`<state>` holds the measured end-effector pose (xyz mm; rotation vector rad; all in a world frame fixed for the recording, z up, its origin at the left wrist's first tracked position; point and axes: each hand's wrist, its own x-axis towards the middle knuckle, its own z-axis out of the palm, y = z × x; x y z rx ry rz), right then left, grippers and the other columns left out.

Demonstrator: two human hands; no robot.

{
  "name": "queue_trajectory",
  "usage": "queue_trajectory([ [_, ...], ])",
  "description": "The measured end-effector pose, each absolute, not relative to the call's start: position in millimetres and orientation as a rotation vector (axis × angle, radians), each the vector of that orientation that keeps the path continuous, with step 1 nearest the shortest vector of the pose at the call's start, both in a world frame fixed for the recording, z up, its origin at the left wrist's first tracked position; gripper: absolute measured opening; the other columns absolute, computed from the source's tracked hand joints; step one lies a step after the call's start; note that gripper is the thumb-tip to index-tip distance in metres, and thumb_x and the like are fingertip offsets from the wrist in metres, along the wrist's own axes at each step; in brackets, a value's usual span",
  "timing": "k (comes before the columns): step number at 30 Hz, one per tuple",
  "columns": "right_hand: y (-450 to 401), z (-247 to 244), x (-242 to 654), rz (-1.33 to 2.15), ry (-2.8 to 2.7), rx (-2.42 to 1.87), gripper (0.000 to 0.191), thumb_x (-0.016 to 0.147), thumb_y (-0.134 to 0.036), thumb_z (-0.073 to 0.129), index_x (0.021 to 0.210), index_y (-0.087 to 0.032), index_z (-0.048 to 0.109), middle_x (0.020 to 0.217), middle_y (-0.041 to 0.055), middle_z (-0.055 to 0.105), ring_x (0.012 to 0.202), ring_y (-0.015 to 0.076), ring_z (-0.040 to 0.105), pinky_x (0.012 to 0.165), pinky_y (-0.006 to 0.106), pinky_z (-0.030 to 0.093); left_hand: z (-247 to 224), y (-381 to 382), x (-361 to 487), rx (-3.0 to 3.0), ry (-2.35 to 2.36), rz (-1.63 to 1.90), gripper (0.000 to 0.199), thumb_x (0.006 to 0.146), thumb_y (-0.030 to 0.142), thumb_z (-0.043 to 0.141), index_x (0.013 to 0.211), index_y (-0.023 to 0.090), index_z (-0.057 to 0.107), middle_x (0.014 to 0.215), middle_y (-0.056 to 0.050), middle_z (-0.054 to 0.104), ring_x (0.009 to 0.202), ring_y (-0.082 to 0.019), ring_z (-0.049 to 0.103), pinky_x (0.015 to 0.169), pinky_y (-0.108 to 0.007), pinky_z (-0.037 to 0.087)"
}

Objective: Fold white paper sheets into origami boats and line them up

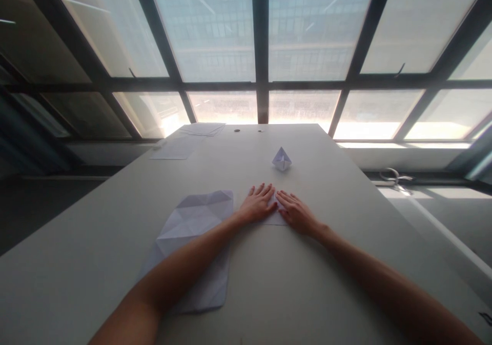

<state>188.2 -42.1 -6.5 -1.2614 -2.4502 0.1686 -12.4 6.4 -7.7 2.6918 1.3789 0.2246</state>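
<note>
Both hands press flat on a small folded sheet of white paper [275,220] lying on the white table. On its left part rests my left hand [260,203], palm down with the fingers stretched out. My right hand [298,210] lies over its right part, fingers extended and pointing up to the left. Much of the folded paper is hidden under the two hands. Just beyond them stands a folded paper boat [282,159]. Under and beside my left forearm is a larger creased sheet of paper [200,217].
Several flat paper sheets [202,129] lie at the far left of the table [326,278], with another sheet [175,149] nearer. A cable hole [237,130] sits near the far edge. Large windows [207,27] rise behind. A shiny metal object [395,176] is beyond the right edge.
</note>
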Motion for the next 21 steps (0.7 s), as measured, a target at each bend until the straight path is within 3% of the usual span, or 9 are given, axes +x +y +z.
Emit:
queue_trajectory([
  [6, -40.1, -9.8, 186.9, 0.311, -2.504, -1.223, 0.051, 0.099, -0.032, 0.038, 0.146, -0.013, 0.041, 0.153, 0.0141, 0.036, 0.143, 0.0217, 0.030, 0.118, 0.045, 0.021, -10.7, 7.7, -12.1, 2.701, 1.381, 0.224, 0.059, 0.100, 0.051, 0.024, 0.152, 0.024, 0.027, 0.160, -0.004, 0.021, 0.148, -0.027, 0.014, 0.117, -0.052, 0.012],
  [15, -37.9, -9.4, 188.2, 0.297, -2.497, -1.202, 0.048, 0.099, -0.031, 0.040, 0.144, -0.017, 0.045, 0.151, 0.0123, 0.039, 0.142, 0.0207, 0.032, 0.116, 0.048, 0.023, -9.9, 8.3, -14.1, 2.728, 1.338, 0.183, 0.062, 0.099, 0.055, 0.027, 0.153, 0.025, 0.027, 0.161, -0.005, 0.019, 0.149, -0.029, 0.011, 0.117, -0.054, 0.011],
  [21, -37.3, -7.3, 190.4, 0.254, -2.363, -1.156, 0.033, 0.097, -0.026, 0.044, 0.120, -0.022, 0.067, 0.133, 0.0074, 0.061, 0.127, 0.0197, 0.052, 0.111, 0.038, 0.035, -7.9, 5.7, -14.2, 2.748, 1.273, 0.142, 0.068, 0.097, 0.064, 0.023, 0.154, 0.026, 0.024, 0.162, -0.007, 0.015, 0.149, -0.028, 0.008, 0.116, -0.054, 0.007],
])
